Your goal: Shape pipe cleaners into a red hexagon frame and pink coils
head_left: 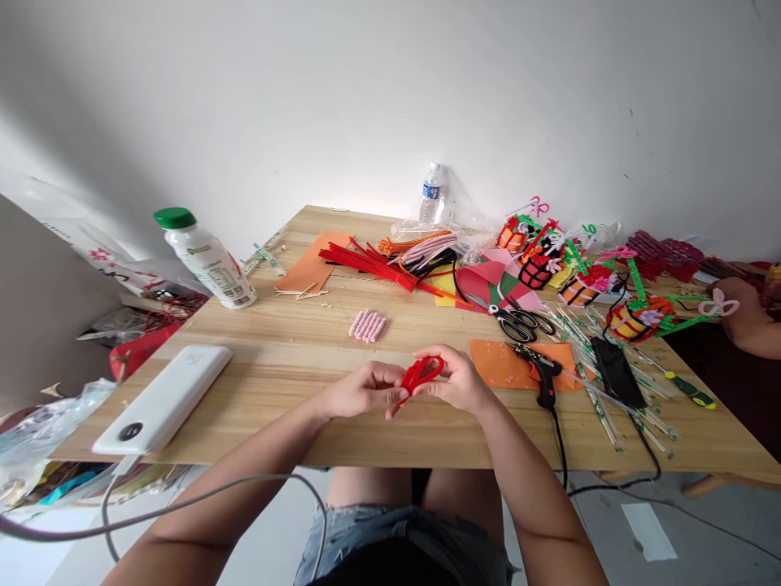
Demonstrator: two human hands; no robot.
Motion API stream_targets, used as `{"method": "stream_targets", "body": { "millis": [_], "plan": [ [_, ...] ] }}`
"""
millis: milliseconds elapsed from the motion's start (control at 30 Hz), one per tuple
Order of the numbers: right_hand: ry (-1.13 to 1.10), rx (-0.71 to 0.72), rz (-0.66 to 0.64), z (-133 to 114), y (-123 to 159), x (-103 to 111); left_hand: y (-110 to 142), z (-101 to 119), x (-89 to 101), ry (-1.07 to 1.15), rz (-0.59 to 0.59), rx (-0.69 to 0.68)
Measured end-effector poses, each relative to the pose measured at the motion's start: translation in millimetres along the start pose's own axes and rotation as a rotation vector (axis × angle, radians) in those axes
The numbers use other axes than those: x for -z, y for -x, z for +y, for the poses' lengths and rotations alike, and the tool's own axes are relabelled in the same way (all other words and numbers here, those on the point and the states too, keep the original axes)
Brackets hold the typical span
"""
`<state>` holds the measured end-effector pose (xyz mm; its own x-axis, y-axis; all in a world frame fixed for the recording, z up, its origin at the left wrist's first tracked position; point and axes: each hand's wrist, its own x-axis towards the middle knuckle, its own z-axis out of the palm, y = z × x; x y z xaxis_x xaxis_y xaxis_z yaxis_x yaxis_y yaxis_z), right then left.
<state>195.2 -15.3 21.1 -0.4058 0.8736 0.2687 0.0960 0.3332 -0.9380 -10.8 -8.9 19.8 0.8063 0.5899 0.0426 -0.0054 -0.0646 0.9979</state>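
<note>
Red pipe cleaners [421, 373], bent into loops, are held between my two hands just above the front of the wooden table. My left hand [366, 389] pinches their left end with thumb and fingers. At the right, my right hand [455, 378] grips the looped end between thumb and fingertips. Part of the red bundle is hidden by my fingers. Just beyond my hands lies a small group of twisted pink pipe cleaner pieces [368, 325]. Farther back, a bundle of straight red pipe cleaners [372, 264] rests beside orange, pink and black ones.
A white power bank [164, 399] and a bottle with a green cap [207, 259] stand left. To the right are scissors [518, 321], a glue gun [542, 373], a phone [616, 372], a screwdriver [689, 389] and several flower baskets [640, 317]. Another person's arm [748, 317] shows far right.
</note>
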Motion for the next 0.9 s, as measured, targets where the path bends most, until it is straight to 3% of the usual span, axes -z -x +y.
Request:
{"method": "stream_targets", "body": {
  "millis": [133, 300, 467, 733, 900],
  "plan": [
    [0.129, 0.111, 0.049, 1.7, -1.2, 1.1, -1.3, -0.8, -1.7, 0.031, 0.006, 0.017],
    [0.310, 0.234, 0.118, 5.2, -2.5, 0.3, -4.1, -4.9, -7.4, 0.231, 0.043, 0.093],
    [0.393, 0.373, 0.060, -1.2, -3.3, 3.9, -3.1, -8.5, -4.6, 0.348, 0.064, 0.160],
    [0.653, 0.452, -0.042, -7.4, -1.8, 15.3, -6.8, -9.4, -6.3, 0.580, 0.072, 0.221],
    [0.689, 0.449, 0.033, -2.0, -1.1, 8.1, -7.9, -10.6, -7.4, 0.641, 0.079, 0.216]
  ]
}}
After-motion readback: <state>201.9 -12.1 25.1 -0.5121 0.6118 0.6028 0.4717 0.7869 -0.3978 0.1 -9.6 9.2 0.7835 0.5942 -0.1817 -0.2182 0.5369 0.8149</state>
